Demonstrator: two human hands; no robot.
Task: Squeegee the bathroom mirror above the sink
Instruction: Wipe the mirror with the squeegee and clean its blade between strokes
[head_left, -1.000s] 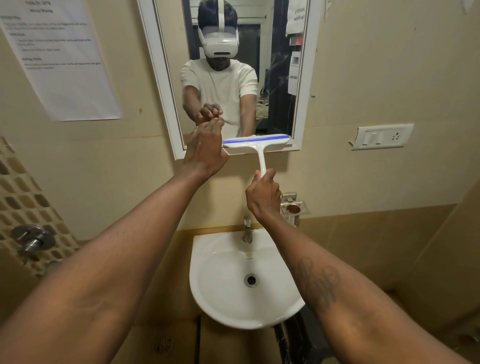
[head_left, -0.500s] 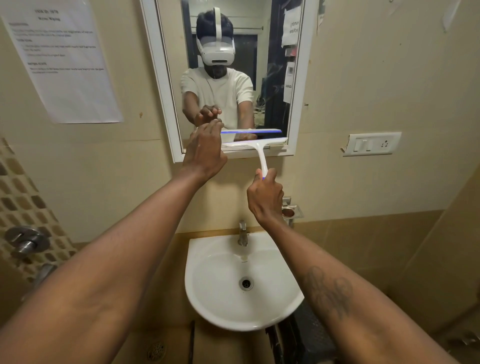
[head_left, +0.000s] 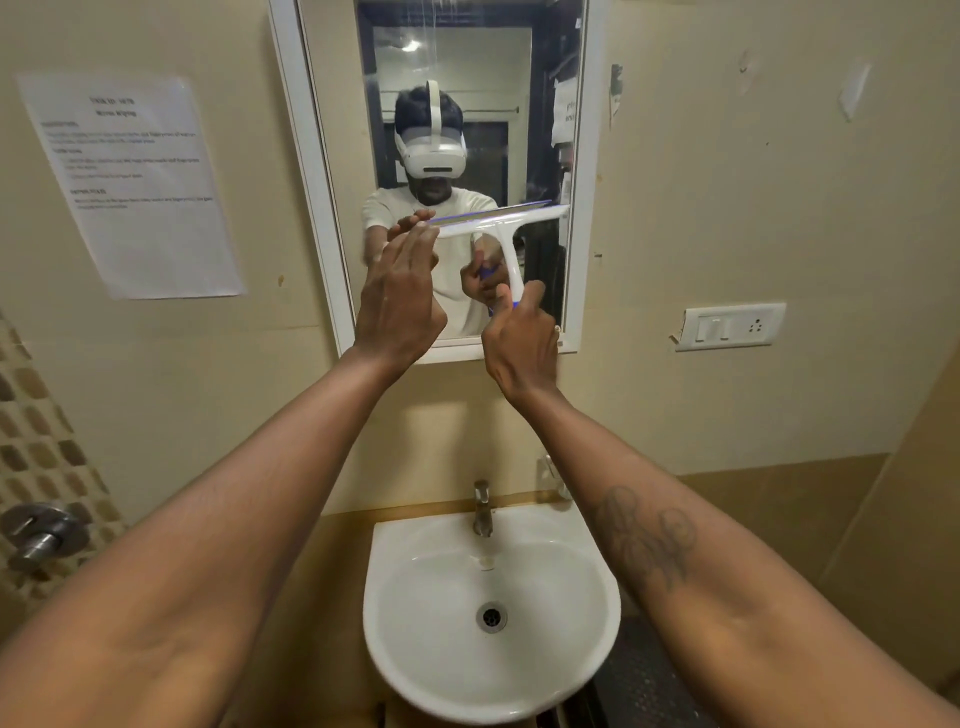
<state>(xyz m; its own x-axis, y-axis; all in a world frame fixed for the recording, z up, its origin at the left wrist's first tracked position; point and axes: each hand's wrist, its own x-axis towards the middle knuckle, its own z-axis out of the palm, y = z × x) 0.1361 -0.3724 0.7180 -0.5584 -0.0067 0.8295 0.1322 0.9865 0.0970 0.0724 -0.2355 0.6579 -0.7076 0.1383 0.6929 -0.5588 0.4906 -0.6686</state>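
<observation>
From the head camera, a white-framed mirror (head_left: 332, 171) hangs on a beige wall at the upper centre of the frame, directly above a white sink (head_left: 410, 649) at the lower centre. A metal tap (head_left: 483, 506) stands at the back rim of the sink, and the drain (head_left: 491, 617) sits in the middle of the bowl.

The right hand (head_left: 522, 345), just right of centre, is closed around the lower end of the handle of a white squeegee (head_left: 506, 244) with a blue edge. The handle rises from the fist, and the blade lies nearly level across the right half of the glass, its right end near the right side of the frame. The blade is motion-blurred, so whether it touches the glass cannot be told.

The left hand (head_left: 400, 306), just left of the right, is open with fingers straight and together, pointing up; its fingertips are at the left end of the blade. It holds nothing.

Both bare forearms reach up from the bottom corners; the right one has a tattoo (head_left: 644, 535).

A printed paper sheet (head_left: 130, 182) is stuck to the wall at upper left, a switch plate (head_left: 730, 326) sits at middle right, and a metal valve (head_left: 39, 535) projects from patterned tiles at the left edge.
</observation>
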